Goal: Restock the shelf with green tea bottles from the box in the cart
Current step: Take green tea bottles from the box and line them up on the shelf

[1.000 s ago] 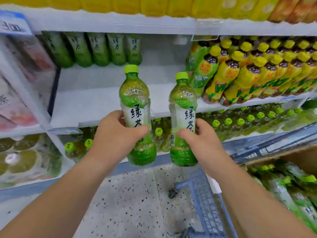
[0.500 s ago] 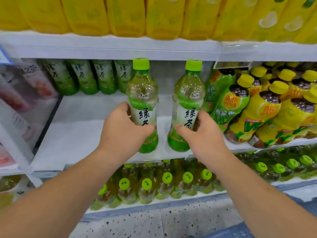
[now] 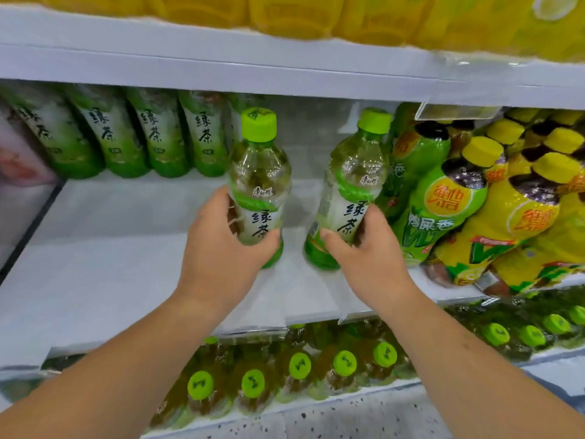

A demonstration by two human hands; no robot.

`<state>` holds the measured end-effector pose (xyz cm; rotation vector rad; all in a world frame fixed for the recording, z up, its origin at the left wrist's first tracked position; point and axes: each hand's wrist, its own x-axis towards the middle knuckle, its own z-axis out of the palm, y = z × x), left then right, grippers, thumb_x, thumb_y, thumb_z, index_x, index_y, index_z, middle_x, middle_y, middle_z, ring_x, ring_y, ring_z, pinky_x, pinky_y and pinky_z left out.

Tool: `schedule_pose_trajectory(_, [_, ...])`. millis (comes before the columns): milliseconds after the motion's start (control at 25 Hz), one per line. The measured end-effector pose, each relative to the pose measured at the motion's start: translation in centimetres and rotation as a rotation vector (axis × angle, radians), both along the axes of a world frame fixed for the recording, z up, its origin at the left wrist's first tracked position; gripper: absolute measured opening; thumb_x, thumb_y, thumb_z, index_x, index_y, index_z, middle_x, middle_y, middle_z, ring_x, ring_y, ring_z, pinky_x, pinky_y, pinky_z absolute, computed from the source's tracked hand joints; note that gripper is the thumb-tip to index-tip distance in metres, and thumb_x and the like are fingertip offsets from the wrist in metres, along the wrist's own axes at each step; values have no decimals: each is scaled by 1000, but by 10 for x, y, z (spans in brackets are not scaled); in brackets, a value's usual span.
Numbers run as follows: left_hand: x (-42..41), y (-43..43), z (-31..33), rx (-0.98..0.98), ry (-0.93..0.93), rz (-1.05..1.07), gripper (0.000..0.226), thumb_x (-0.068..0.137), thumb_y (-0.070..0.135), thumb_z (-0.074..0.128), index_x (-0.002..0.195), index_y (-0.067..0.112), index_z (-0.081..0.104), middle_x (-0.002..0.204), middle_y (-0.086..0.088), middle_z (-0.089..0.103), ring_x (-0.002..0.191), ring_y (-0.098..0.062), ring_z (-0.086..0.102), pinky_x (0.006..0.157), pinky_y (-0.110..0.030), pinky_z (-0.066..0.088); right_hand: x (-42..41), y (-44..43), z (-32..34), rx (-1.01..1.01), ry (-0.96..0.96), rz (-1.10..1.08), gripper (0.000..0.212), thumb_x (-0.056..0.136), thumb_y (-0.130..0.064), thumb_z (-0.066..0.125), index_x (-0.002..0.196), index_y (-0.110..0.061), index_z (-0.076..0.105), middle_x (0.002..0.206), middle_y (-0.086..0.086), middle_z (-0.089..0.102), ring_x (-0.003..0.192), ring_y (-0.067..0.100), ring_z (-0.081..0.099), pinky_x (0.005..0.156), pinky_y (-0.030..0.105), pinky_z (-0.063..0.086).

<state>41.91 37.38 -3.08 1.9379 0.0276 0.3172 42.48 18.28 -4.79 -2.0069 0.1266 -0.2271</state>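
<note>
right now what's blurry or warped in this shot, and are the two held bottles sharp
Head view: the left bottle and right bottle are sharp, labels readable, with glints on the clear tops. Head view: the back row of bottles and the yellow bottles above are smeared; the shelf edge bows.

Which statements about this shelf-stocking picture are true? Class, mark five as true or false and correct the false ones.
1. The left hand grips a green tea bottle. True.
2. The right hand is empty. False: it grips a second green tea bottle.
3. Both held bottles have yellow caps. False: the caps are green.
4. A row of green tea bottles lines the white shelf's back left. True.
5. Yellow-capped bottles stand right of the hands. True.
</note>
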Motion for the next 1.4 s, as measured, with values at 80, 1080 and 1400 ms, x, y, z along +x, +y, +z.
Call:
schedule_pose_trajectory(80, [3, 2, -6, 43, -16, -21, 48, 74, 23, 85, 110, 37, 57, 104, 14, 65, 93, 1, 63, 80, -22, 56, 4, 3, -5, -18, -17, -7, 38, 83, -19, 78, 112, -25, 53, 103, -12, 68, 92, -7, 63, 76, 10, 52])
schedule_pose_trajectory(1080, [148, -48, -54, 265, -107, 156, 78, 83, 32, 79, 150, 20, 40, 140, -6, 55, 128, -24, 49, 105, -33, 40, 162, -4, -28, -128, -31, -118, 49, 88, -29, 73, 127, -13, 47, 100, -6, 56, 87, 12, 50, 60, 13, 31])
schedule_pose_trajectory(1400, [176, -68, -54, 308, -166, 173, 66, 85, 22, 76, 141, 6, 45, 126, -14, 62, 117, -30, 58, 94, -34, 46, 177, -3, -42, -108, -123, -158, 52, 82, -27, 77, 124, -12, 51, 111, 3, 59, 97, 18, 58, 73, 12, 40])
